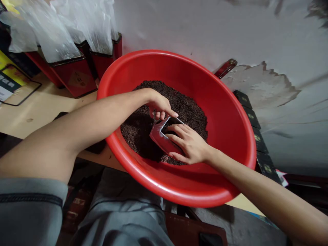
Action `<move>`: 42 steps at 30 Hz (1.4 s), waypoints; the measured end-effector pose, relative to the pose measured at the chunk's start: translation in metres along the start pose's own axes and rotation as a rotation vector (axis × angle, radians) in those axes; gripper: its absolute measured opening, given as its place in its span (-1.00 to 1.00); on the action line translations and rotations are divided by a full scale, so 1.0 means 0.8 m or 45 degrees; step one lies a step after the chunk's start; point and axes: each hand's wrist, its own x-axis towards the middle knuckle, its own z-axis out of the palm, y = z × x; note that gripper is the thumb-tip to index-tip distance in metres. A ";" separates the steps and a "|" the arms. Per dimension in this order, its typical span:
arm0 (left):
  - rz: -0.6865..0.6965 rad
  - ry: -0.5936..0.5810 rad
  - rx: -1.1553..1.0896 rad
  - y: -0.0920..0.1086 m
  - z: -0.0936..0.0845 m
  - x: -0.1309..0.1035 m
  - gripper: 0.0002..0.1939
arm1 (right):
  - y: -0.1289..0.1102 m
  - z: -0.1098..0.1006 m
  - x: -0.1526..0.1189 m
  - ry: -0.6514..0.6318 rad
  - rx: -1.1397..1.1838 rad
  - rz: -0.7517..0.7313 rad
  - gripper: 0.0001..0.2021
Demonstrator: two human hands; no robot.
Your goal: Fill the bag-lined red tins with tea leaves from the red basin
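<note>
While my right hand (188, 141) is half closed over the near side of a red pouch (167, 141), its fingers bend into the open mouth and its thumb lies along the outside, so the pouch wall sits in my grip. My left hand (159, 105) is just beyond, at eleven o'clock from the pouch, forefinger stretched out to the rim and the other fingers curled; I cannot tell whether it pinches anything, as its thumb is hidden. The pouch is tilted, near the middle of a big red basin (230, 130), above dark dry shreds (169, 92) that spread around it and cover the bottom. Taking the basin as my clock, red tins (77, 77) stand at ten o'clock on the pale wooden table (38, 106), clear plastic bags (99, 27) rising out of them. Black boxes (256, 133) line up at three o'clock, and the wall (174, 27) peels at two.
</note>
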 end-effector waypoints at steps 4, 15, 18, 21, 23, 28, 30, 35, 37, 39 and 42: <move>-0.015 0.024 -0.013 0.003 0.002 -0.001 -0.48 | -0.002 -0.003 0.003 -0.077 0.055 0.040 -0.38; 0.031 0.009 0.054 0.007 0.005 -0.007 -0.43 | 0.000 0.003 0.002 -0.128 0.053 0.055 -0.27; 0.019 0.018 0.083 0.007 0.005 -0.011 -0.39 | 0.004 0.004 -0.004 -0.011 0.139 0.007 -0.26; -0.001 0.041 0.089 0.004 0.003 -0.011 -0.36 | 0.005 -0.009 -0.010 0.068 0.352 0.026 -0.28; -0.002 0.036 0.077 0.001 0.003 -0.009 -0.35 | 0.003 -0.021 -0.014 0.189 0.494 0.108 -0.30; 0.020 0.032 0.032 -0.005 0.004 -0.005 -0.33 | 0.004 -0.015 -0.023 0.287 0.273 0.054 -0.26; 0.019 0.042 0.014 -0.004 0.005 -0.007 -0.34 | 0.009 -0.001 -0.024 0.198 0.119 -0.048 -0.19; 0.009 0.048 -0.015 -0.001 0.009 -0.010 -0.36 | 0.011 0.021 -0.019 0.270 -0.001 -0.142 -0.39; 0.023 0.038 -0.008 0.000 0.010 -0.009 -0.36 | 0.008 0.021 -0.017 0.353 -0.003 -0.128 -0.54; 0.032 0.024 -0.006 0.000 0.012 -0.009 -0.36 | 0.004 0.020 -0.016 0.415 0.000 -0.116 -0.63; 0.028 0.024 -0.013 0.002 0.015 -0.010 -0.38 | 0.001 0.019 -0.014 0.457 0.016 -0.109 -0.71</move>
